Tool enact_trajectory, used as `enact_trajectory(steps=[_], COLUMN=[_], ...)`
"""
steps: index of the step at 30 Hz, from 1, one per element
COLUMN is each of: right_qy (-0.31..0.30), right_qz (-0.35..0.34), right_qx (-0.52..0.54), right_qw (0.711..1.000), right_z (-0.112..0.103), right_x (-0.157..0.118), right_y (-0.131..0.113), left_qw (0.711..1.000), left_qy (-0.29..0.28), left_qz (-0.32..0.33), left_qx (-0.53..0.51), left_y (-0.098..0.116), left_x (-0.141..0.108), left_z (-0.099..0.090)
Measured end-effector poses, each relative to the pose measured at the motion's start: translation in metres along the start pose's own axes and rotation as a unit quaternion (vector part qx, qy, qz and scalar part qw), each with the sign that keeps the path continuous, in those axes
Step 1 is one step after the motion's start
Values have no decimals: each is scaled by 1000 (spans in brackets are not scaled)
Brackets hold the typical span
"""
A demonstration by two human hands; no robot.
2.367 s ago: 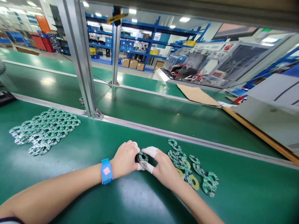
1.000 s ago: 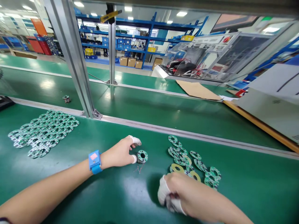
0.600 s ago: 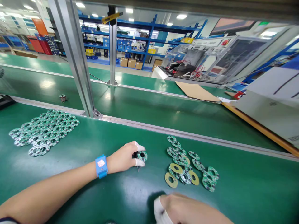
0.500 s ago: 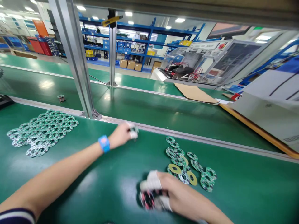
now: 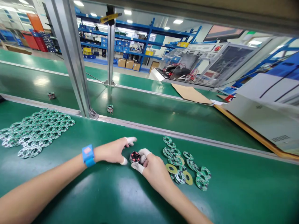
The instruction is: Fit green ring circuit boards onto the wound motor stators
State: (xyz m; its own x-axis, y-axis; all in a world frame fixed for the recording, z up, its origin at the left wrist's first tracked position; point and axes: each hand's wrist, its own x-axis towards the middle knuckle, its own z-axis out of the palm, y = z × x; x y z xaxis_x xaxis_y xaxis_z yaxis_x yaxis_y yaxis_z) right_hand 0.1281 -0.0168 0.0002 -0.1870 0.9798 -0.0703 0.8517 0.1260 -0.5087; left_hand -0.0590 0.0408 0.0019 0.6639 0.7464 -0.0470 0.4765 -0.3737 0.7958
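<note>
Evidently, work stands partway through. On the table (image 5: 116,193), inward of its far edge and near the middle of that edge's visible length, one wound core (image 5: 135,157) shows a black top with red coils and no ring board on it. The right hand (image 5: 151,166) grasps this core at its side between covered thumb and fingers; whether the core's base bears on the tabletop cannot be told. The left hand (image 5: 114,151) is released, thumb and fingers spread just beside the core, holding nothing.

Beyond the rail (image 5: 149,128) along the table's far edge, two cores are noted on the green strip (image 5: 163,115): a nearer core (image 5: 110,108) just past the upright post (image 5: 76,68), and a farther core (image 5: 51,95) to its left. Both carry a green ring on top and are judged done to that extent.

Outstanding, in this judgement: the core in hand lacks its ring. Loose stock is plentiful. A scattered group of rings (image 5: 174,162), some showing yellow faces, lies to the right of the right hand; a larger overlapping array (image 5: 42,126) occupies the table's far left corner area.
</note>
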Motion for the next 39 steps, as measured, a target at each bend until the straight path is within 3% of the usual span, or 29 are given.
enact_trajectory(steps=[3,9,14,17,19,21,23,24,26,27,29,31,33,36,39], right_qy=[32,110,170,122,65,28,66,113,225,240,213,193,197,194,154], right_qz=[-16,-231,-343,-429,-448,-442,-373,-311,-111,-36,36,44,31,-29,-90], right_qx=[4,132,53,-72,-140,-134,-79,-56,-75,-109,-124,-114,-102,27,240], right_qw=[999,958,923,892,881,886,922,942,965,964,968,973,975,980,954], right_z=[-2,-4,-5,-4,-3,-7,-16,-23,-40,-48,-61,-68,-69,-60,-41], right_x=[1,10,10,-1,-9,-9,2,11,34,44,61,67,63,48,32], right_y=[0,8,20,17,12,12,23,34,62,77,103,117,113,81,39], left_qw=[999,996,992,991,991,991,991,991,992,993,995,997,996,988,986], left_qy=[21,30,31,49,67,84,89,89,90,87,66,46,67,153,159], left_qz=[32,80,114,113,100,87,81,80,75,70,62,58,49,30,42], left_qx=[-22,5,38,50,60,65,62,58,48,44,39,38,30,-3,-42], left_y=[3,0,1,1,1,1,0,-1,-2,-2,-1,4,11,25,35], left_x=[-7,1,0,0,0,-1,-1,-2,-2,-2,-2,-1,-1,-1,-1], left_z=[19,21,21,22,24,26,28,29,29,29,24,17,8,0,3])
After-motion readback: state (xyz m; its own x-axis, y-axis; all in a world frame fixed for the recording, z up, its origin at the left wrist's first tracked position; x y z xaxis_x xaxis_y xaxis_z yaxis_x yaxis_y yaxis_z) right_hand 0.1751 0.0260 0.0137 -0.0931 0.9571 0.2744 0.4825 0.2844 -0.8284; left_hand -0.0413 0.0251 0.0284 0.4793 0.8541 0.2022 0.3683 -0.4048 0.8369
